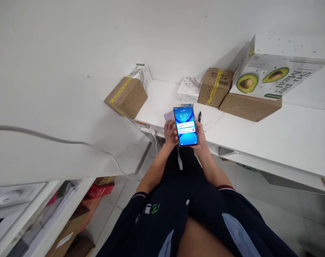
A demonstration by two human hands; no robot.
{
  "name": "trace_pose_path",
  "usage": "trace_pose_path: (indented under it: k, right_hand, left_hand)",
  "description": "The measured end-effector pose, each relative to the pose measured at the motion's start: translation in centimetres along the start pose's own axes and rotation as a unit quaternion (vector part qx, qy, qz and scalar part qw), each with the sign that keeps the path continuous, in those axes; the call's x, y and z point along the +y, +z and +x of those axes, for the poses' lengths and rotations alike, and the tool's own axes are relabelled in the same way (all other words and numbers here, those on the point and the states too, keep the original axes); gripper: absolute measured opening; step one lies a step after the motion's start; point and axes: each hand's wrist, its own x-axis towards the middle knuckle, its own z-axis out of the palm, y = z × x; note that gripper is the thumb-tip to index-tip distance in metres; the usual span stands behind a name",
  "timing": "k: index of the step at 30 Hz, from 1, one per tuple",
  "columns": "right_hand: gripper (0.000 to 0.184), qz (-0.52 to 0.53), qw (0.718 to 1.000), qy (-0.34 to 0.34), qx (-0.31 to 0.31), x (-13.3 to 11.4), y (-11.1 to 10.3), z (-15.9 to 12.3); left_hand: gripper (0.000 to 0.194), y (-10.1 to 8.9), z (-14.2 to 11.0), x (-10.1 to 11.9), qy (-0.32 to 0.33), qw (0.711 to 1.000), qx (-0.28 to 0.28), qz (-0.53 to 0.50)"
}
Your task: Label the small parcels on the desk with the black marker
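Observation:
A smartphone [186, 137] with a lit blue screen showing 5:27 is held upright in front of me, near the table's front edge. My right hand [200, 135] is closed around its right side, with the thumb along the edge. At the phone's left edge is my left hand [170, 132], its fingers curled against the side. Partly hidden behind the phone lies a flat, pale purple item [168, 115] with dark dots. A black pen [199, 116] rests just beyond my right hand.
On the white table [248, 130] stand a taped brown carton [131, 96] at left, a small white box [188, 89], another taped carton [216, 85] and a large avocado-printed box [275, 76]. A white cable [156, 142] hangs at the table's front. Shelves [55, 200] stand lower left.

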Motion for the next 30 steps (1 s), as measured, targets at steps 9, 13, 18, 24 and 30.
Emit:
trace_pose_path:
  k: [9, 13, 18, 24, 30]
  right_hand:
    - [0.055, -0.180, 0.955, -0.138, 0.190, -3.5, -5.1, -3.6]
    - [0.058, -0.471, 0.768, -0.192, 0.390, -5.7, -8.8, -5.5]
    - [0.061, -0.751, 0.427, -0.099, 0.494, -7.0, -12.0, -6.0]
    - [0.057, -0.797, 0.322, -0.088, 0.503, -6.7, -13.9, -5.6]
    - [0.052, -0.798, 0.341, -0.124, 0.481, -6.6, -14.2, -4.9]
  left_hand:
    - [0.033, -2.3, 0.3, 0.4, 0.097, 0.992, 0.025, 0.081]
    - [0.077, -4.2, 1.2, -0.9, 0.009, 0.999, 0.000, 0.040]
    - [0.115, -5.9, 2.9, -1.2, -0.087, 0.980, -0.175, -0.028]
    - [0.094, -6.3, 3.1, -0.4, -0.065, 0.979, -0.192, -0.032]
    - [0.083, -6.4, 4.5, -1.2, -0.141, 0.987, -0.080, -0.002]
